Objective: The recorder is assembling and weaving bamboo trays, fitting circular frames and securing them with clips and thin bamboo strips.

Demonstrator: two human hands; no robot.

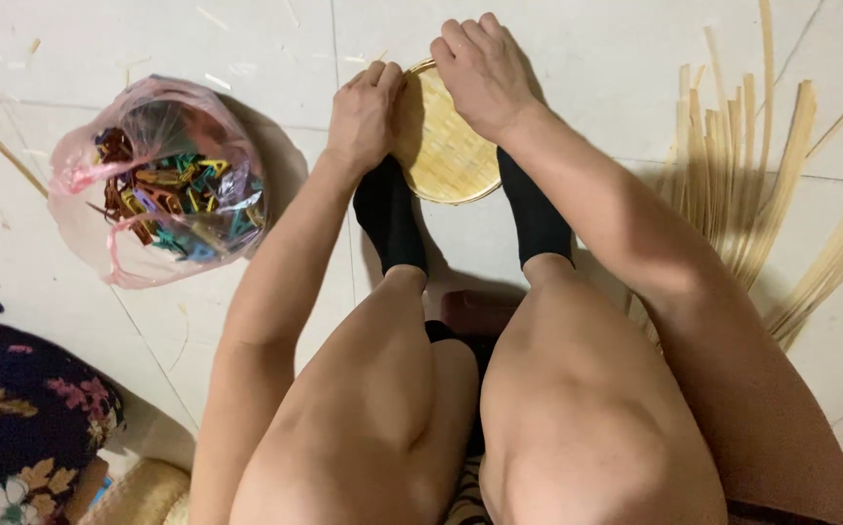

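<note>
A small round woven bamboo tray [446,146] lies flat on the pale tiled floor [586,58], just beyond the person's two feet in black socks [389,216], with its near edge between the toes. The left hand [363,115] is curled over the tray's left rim, fingers bent and pressed together on the edge, and the right hand [484,73] lies over the far upper rim, fingers folded down and closed on it; what the fingertips pinch beneath is hidden by the backs of the hands. The tray looks light and thin, its woven face springy rather than rigid, so it would likely flex if pressed in the middle; the bound rim seems the stiffest part and the sound place to hold it, one hand on either side as now. The bamboo surface looks smooth and dry, so a firm curl of the fingers over the edge would suit it better than a flat palm. To the left on the floor sits an open pink plastic bag [101,194] filled with coloured clothes pegs [178,194]. To the right, loose bamboo strips [732,175] fan across the tiles. A dark floral cushion [13,418] shows at the lower left corner.
</note>
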